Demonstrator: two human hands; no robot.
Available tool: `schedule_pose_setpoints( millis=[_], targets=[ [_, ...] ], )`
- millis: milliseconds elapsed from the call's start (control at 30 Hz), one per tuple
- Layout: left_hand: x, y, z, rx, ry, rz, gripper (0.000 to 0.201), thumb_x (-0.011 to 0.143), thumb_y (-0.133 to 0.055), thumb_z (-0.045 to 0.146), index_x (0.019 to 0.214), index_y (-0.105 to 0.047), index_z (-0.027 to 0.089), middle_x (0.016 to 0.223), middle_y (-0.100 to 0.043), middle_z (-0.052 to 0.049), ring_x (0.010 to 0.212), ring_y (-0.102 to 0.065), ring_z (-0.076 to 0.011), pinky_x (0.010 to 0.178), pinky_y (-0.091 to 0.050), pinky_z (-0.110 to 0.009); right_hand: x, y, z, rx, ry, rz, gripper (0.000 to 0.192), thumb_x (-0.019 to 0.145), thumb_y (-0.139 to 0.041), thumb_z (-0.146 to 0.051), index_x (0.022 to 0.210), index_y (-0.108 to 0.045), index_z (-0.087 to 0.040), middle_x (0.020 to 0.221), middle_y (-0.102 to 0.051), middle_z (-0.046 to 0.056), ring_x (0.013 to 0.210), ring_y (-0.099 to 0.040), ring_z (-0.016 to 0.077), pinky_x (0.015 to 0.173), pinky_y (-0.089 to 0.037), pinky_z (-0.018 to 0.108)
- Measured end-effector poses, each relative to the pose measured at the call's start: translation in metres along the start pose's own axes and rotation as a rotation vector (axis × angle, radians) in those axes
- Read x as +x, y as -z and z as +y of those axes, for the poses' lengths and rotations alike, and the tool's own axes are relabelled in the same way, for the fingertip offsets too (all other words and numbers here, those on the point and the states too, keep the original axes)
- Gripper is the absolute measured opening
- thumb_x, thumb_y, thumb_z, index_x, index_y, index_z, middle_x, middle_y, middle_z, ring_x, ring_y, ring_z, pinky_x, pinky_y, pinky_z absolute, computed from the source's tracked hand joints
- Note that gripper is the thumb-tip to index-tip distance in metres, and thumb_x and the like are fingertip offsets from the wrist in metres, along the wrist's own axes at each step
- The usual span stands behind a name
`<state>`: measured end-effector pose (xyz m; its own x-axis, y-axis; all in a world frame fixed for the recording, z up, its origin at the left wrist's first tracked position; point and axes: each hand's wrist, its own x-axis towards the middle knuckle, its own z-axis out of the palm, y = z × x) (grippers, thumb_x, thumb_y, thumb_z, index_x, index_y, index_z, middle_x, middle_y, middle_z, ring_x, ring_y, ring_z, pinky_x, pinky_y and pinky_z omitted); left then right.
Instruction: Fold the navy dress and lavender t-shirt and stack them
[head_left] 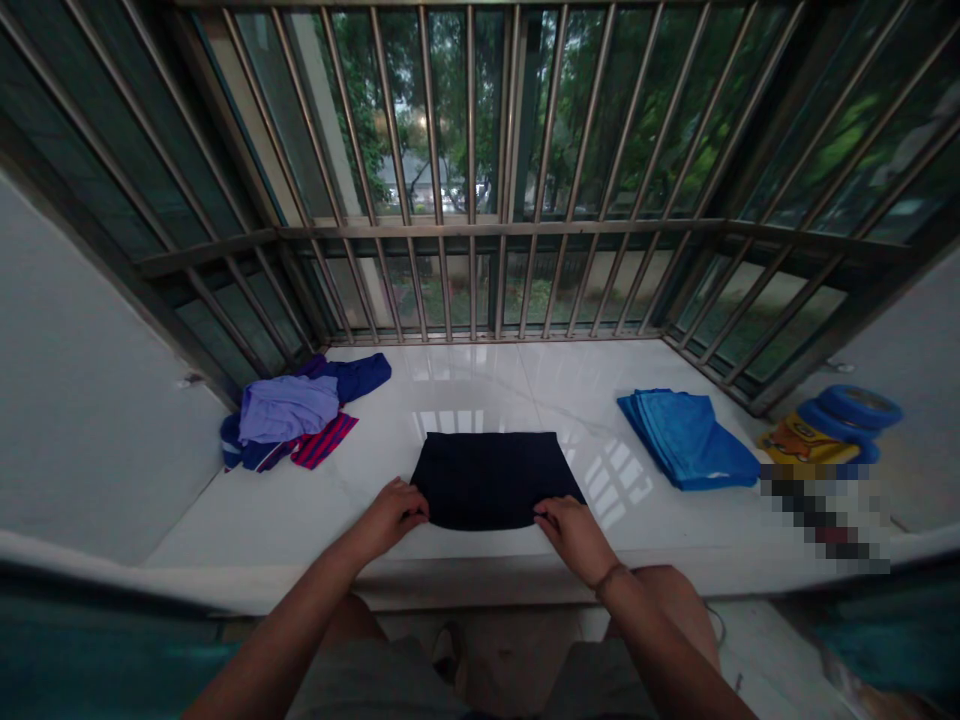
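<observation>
A dark navy folded cloth lies flat on the white tiled sill in front of me, its near edge slightly curved. My left hand pinches its near left corner, fingers closed on the fabric. At the near right corner my right hand grips the same cloth between thumb and fingers. The cloth's exact kind of garment cannot be made out.
A loose heap of clothes, purple, blue and striped, lies at the left. Folded blue cloth rests at the right, near a blue-lidded container with a yellow label. Metal window bars enclose the sill's back and sides.
</observation>
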<state>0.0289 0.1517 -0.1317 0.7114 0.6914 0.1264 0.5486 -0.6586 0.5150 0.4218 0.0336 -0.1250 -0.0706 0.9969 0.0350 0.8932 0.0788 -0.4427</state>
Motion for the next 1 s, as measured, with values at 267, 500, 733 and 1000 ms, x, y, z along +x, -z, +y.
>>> schedule_pose_setpoints(
  millis=[267,500,733,1000],
  targets=[
    [-0.05,0.013,0.0,0.132,-0.083,0.016,0.026,0.107,-0.058,0.023,0.108,-0.082,0.033,0.132,-0.079,-0.005,0.126,-0.071,-0.0255,0.128,-0.037,-0.054,-0.042,0.004,0.043,-0.074,0.303,0.072,0.033,0.107,-0.057,-0.02,0.122,-0.083,-0.031,0.117,-0.074,0.01,0.11,-0.068,0.0264,0.098,-0.055,0.042],
    [-0.066,-0.004,0.031,0.122,-0.019,0.035,0.023,0.106,-0.062,0.027,0.125,-0.077,0.03,0.148,-0.074,-0.009,0.143,-0.065,-0.0298,0.131,-0.039,-0.062,-0.048,-0.002,0.005,-0.116,0.248,0.097,0.029,0.106,-0.065,-0.032,0.131,-0.078,-0.026,0.134,-0.073,0.013,0.128,-0.064,0.0321,0.112,-0.05,0.051],
    [-0.03,-0.024,0.048,-0.111,0.101,0.205,0.08,0.095,-0.079,0.032,0.167,-0.046,0.035,0.155,-0.068,-0.011,0.141,-0.066,-0.0327,0.121,-0.053,-0.055,-0.015,-0.023,-0.063,-0.122,0.122,-0.019,0.029,0.103,-0.069,-0.033,0.129,-0.075,-0.023,0.132,-0.072,0.014,0.126,-0.062,0.0331,0.106,-0.049,0.05],
    [-0.014,-0.044,0.043,-0.304,0.286,0.454,0.078,0.1,-0.067,0.031,0.17,-0.032,0.032,0.171,-0.05,-0.015,0.124,-0.075,-0.0259,0.108,-0.061,-0.046,-0.019,-0.028,-0.056,-0.005,0.29,-0.072,0.033,0.105,-0.063,-0.024,0.135,-0.074,-0.032,0.143,-0.071,0.007,0.137,-0.058,0.0285,0.114,-0.043,0.049]
  ],
)
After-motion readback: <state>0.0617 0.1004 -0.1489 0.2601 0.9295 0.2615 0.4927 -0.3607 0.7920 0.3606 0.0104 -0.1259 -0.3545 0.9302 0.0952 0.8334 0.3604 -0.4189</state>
